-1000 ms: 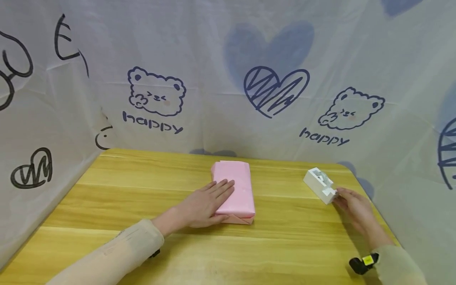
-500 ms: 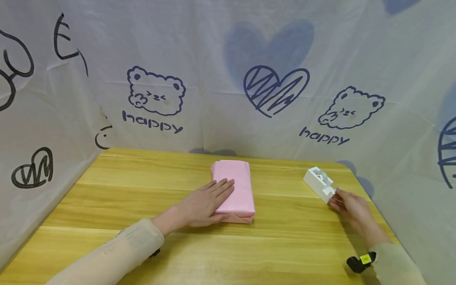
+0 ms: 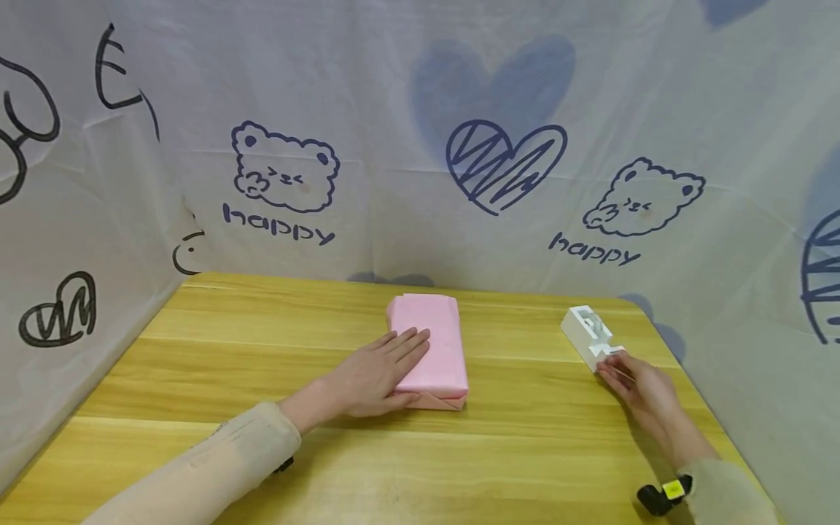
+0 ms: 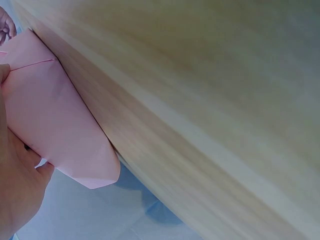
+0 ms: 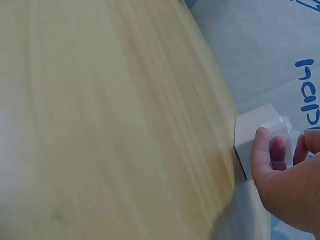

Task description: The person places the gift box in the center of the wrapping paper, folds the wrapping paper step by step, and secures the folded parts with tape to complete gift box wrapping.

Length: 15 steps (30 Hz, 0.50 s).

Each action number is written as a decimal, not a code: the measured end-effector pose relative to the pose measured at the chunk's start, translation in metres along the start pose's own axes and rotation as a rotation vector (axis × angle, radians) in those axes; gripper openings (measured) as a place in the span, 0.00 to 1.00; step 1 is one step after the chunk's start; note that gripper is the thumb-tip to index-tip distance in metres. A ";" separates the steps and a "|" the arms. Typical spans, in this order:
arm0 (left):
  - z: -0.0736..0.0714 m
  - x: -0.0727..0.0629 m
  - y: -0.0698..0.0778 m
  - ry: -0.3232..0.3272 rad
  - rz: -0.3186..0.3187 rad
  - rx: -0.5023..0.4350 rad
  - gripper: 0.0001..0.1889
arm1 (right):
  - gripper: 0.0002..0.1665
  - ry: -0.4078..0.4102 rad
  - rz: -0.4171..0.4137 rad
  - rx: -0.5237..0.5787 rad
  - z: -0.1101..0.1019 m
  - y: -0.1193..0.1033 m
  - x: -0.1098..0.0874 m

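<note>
A pink wrapped box (image 3: pixel 441 350) lies on the table, its folded paper end facing me. My left hand (image 3: pixel 370 375) rests flat on its top left part with straight fingers; the left wrist view shows the folded side of the pink box (image 4: pixel 60 110) beside the hand (image 4: pixel 20 185). To the right stands a white tape dispenser (image 3: pixel 580 337) with a roll of clear tape (image 3: pixel 596 324) in it. At its near end my right hand (image 3: pixel 646 397) pinches the tape's end, fingers curled. In the right wrist view, the fingers partly hide the dispenser (image 5: pixel 250 127).
The wooden table (image 3: pixel 275 321) reaches back to a white cloth (image 3: pixel 387 95) with printed hearts and bears. The dispenser stands near the table's right back corner. Bare wood (image 3: pixel 525 394) lies between box and dispenser.
My right hand has shifted slightly left, closer against the dispenser's near end, and the dispenser has turned a little. The left hand and pink box have stayed in place.
</note>
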<state>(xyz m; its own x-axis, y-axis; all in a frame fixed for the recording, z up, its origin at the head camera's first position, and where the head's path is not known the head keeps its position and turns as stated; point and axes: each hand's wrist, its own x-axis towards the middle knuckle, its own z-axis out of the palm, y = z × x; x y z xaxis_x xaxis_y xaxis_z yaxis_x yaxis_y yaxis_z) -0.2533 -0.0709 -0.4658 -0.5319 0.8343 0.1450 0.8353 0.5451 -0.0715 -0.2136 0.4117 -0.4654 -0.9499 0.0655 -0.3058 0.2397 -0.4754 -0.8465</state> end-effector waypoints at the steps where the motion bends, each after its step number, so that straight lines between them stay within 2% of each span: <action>1: 0.000 0.000 0.000 0.000 0.000 -0.001 0.43 | 0.17 -0.012 -0.006 0.007 -0.001 0.001 -0.001; 15: -0.002 0.000 0.000 -0.004 0.003 0.004 0.43 | 0.16 -0.144 -0.089 0.070 -0.013 0.013 -0.007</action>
<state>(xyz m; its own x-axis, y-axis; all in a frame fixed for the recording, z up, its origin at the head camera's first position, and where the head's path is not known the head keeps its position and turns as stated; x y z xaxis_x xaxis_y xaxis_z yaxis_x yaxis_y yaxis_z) -0.2528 -0.0708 -0.4635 -0.5300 0.8362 0.1408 0.8364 0.5429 -0.0759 -0.2017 0.4165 -0.4796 -0.9869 -0.0137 -0.1609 0.1432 -0.5335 -0.8336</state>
